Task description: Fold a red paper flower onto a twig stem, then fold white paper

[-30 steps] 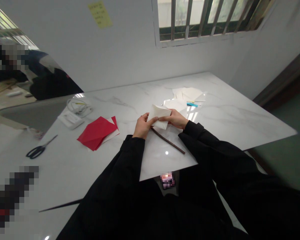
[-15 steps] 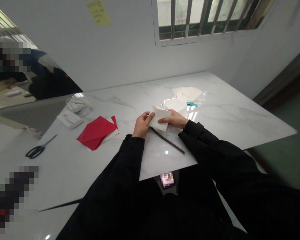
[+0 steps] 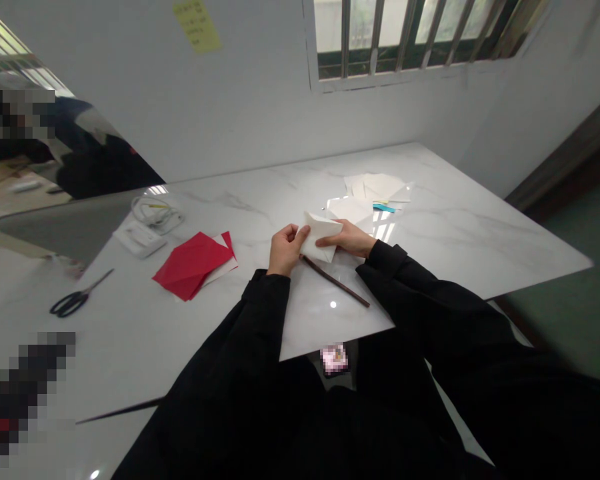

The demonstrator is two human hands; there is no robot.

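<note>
A white paper envelope (image 3: 321,239), its pointed flap raised, is held between my two hands just above the table. My left hand (image 3: 285,249) pinches its left edge, thumb on the near face. On the other side my right hand (image 3: 350,237) grips the right edge, thumb across the front and the other fingers hidden behind. A thin dark brown stick (image 3: 337,281) lies on the table just below, its upper end close to my left hand. Behind the envelope lies another white sheet or envelope (image 3: 349,209), partly covered by my right hand.
Red envelopes (image 3: 193,267) with a white one lie to the left, near scissors (image 3: 75,301) and a white power strip (image 3: 140,239) with a coiled cable. White papers (image 3: 377,187) and a blue strip (image 3: 384,208) lie farther back. A person (image 3: 93,150) is at the far left.
My left hand has shifted very slightly at the envelope's left edge. Otherwise the envelope, my right hand and the things on the table stay as they were.
</note>
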